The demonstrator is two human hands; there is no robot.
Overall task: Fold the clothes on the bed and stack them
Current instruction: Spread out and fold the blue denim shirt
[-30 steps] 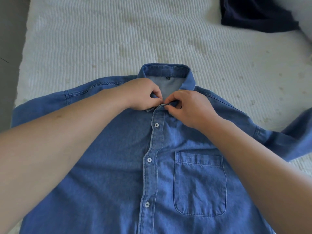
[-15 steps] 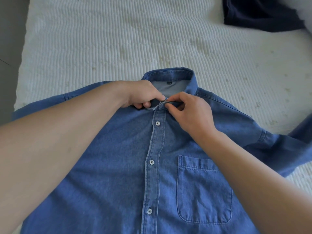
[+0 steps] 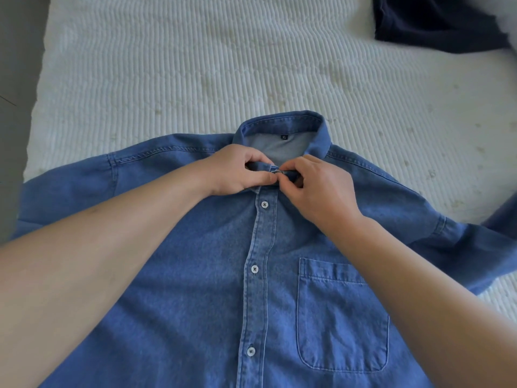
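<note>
the shirt (image 3: 195, 275) lies face up across the near half of the bed (image 3: 195, 65), collar (image 3: 279, 123) toward the far edge, sleeves reaching toward the left and right edges, front buttoned down the placket. both hands meet at the collar's throat. left hand (image 3: 237, 175) grips one collar end, fingers (image 3: 256, 159) curled over the band and thumb pressed toward the middle; right hand (image 3: 321, 189) pinches the other end, fingertips tucked in against the band. the top button itself is hidden between them, so whether it's through the hole, can't tell.

risks from here, as a guess: denim is stiff, so the button could pop back out if either pinch loosens early. tugging the two ends together could also drag the shoulders inward and wrinkle the flat front, which would spoil the fold to come.

pose: both forearms stretch forward from the near edge, converging in a v over the chest, the right one passing above the pocket (image 3: 341, 315). wrists low, knuckles up.

further out, a dark garment (image 3: 436, 23) waits at the far right corner, unfolded, well apart from the shirt.
</note>
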